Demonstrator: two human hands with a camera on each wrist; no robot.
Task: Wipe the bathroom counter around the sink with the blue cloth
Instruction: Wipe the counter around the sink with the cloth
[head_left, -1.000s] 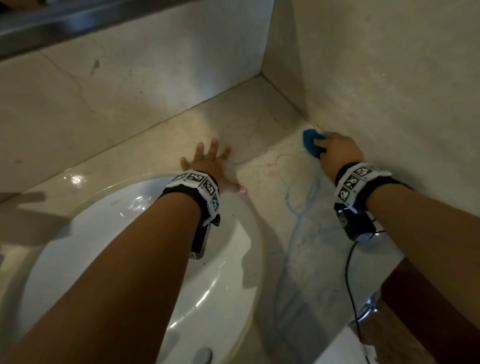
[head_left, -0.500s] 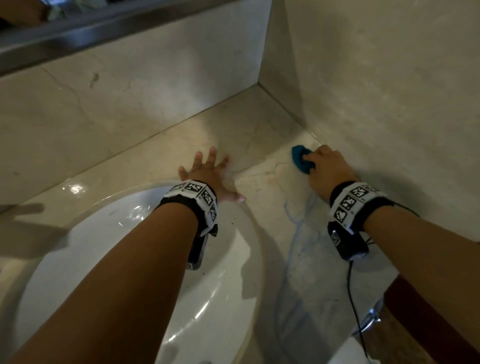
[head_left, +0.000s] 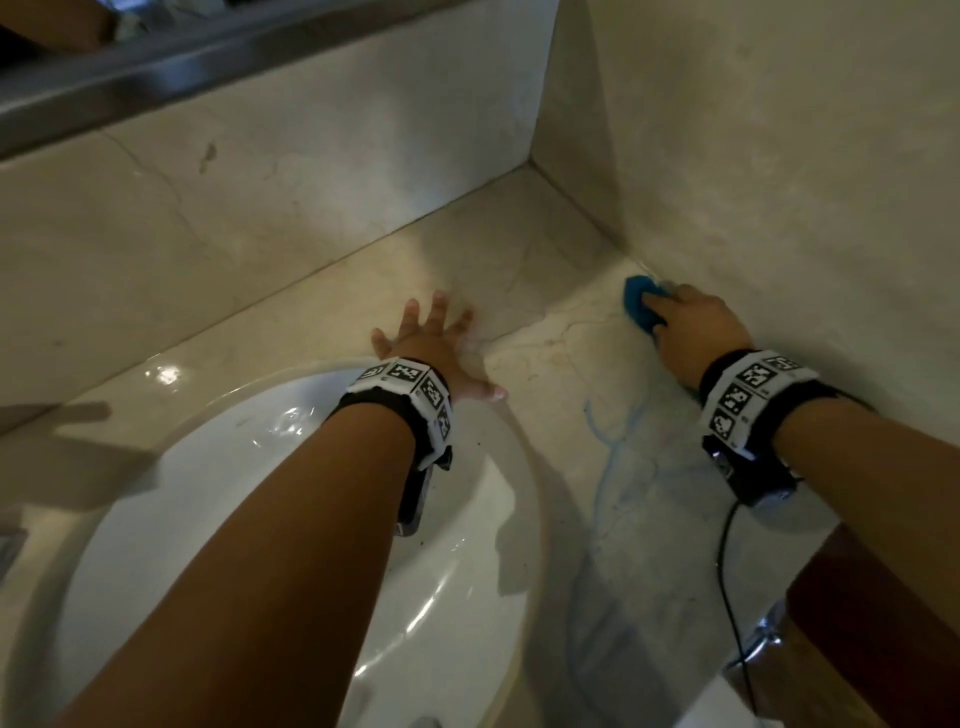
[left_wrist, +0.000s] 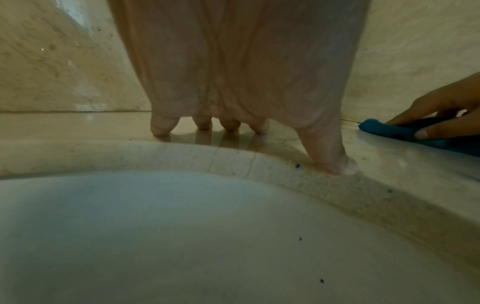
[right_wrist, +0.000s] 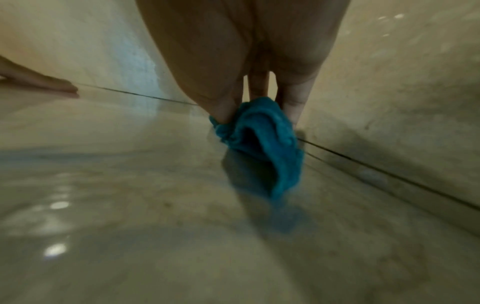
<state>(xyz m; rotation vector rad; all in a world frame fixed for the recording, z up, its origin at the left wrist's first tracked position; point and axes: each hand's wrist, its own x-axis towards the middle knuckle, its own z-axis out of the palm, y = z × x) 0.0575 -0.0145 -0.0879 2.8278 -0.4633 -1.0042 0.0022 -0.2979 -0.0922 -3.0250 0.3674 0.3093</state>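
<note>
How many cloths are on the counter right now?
1. The cloth is bunched under the right hand, on the counter against the side wall near the corner. No other shows.

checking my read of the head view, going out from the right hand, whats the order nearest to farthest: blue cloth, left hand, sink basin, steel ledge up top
1. blue cloth: gripped in the right hand, by the side wall.
2. left hand: flat on the counter, to its left.
3. sink basin: lower left, beyond the left hand.
4. steel ledge: top left, above the back wall.

Left hand (head_left: 434, 345) splayed, right hand (head_left: 696, 330) curled
</note>
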